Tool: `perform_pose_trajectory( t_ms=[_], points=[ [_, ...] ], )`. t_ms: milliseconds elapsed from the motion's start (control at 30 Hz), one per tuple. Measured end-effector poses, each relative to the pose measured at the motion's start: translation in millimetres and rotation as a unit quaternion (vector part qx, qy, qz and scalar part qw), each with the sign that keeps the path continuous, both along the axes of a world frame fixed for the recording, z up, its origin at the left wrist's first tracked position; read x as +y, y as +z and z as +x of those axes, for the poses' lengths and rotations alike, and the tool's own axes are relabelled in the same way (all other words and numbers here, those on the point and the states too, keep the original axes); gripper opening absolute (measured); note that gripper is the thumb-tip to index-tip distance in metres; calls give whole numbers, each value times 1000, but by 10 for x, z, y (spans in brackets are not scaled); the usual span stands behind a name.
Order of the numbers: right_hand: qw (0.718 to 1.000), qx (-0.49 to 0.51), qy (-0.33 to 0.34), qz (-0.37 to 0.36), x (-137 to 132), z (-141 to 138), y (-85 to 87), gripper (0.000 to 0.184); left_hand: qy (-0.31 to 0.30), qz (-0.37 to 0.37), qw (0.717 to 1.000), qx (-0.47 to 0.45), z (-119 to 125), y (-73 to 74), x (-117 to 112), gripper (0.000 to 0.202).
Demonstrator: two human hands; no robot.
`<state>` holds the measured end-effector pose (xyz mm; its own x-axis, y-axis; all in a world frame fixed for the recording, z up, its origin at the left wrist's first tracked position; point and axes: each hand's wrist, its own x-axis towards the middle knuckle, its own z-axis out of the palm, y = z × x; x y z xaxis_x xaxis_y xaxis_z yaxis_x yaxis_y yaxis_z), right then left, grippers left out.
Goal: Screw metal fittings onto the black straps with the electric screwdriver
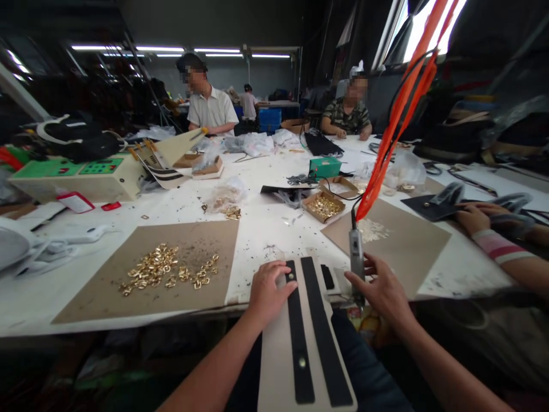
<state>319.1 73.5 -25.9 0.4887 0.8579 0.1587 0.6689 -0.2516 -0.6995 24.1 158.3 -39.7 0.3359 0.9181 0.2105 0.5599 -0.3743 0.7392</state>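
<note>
A beige panel point(278, 366) lies across my lap against the table edge, with two long black straps on it. My left hand point(270, 290) rests at the panel's upper end, its thumb and fingers closed about the left black strap point(297, 326). A metal stud shows between them, and another sits lower on that strap. A grey electric screwdriver point(355, 252) hangs upright from an orange cord point(388, 126), right of the panel. Beside it is my right hand point(380, 286), fingers apart, the thumb crossing in front of the tool's lower body. Whether it touches the tool is unclear.
Gold buckles point(158, 266) lie on a brown board point(103, 286) at left. A box of small gold parts point(325, 206) and a green box point(325, 167) stand ahead. At right, a co-worker's hands point(474, 217) are by a black piece. Two people sit across the table.
</note>
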Motion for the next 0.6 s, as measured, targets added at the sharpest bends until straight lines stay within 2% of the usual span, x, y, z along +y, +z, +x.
perform_pose_trajectory(
  t_ms=[100, 167, 233, 267, 367, 433, 533, 600],
  points=[
    [989, -22, 32, -142, 87, 14, 6, 56, 0, -2, 1000, 3, 13, 3, -7, 29],
    [986, 4, 42, -163, 116, -34, 78, 44, 4, 0, 1000, 4, 21, 3, -17, 28],
    [983, 128, 65, -114, 139, -126, 201, 41, 7, 5, 1000, 2, 30, -3, -21, 28],
    [970, 215, 86, -68, 160, -194, 276, 41, 8, 8, 1000, 1, 34, -7, -20, 29],
    [883, 437, 157, 66, 307, -491, 509, 49, 7, 16, 1000, 1, 44, -18, -12, 29],
    [850, 486, 188, 81, 473, -742, 615, 48, 8, 16, 1000, 3, 46, -18, -14, 29],
    [837, 491, 214, 112, 739, -1098, 638, 33, 16, 10, 1000, 0, 45, -11, -33, 29],
    [833, 485, 220, 149, 871, -1275, 577, 33, 20, 6, 1000, -5, 46, -6, -48, 30]
  ],
)
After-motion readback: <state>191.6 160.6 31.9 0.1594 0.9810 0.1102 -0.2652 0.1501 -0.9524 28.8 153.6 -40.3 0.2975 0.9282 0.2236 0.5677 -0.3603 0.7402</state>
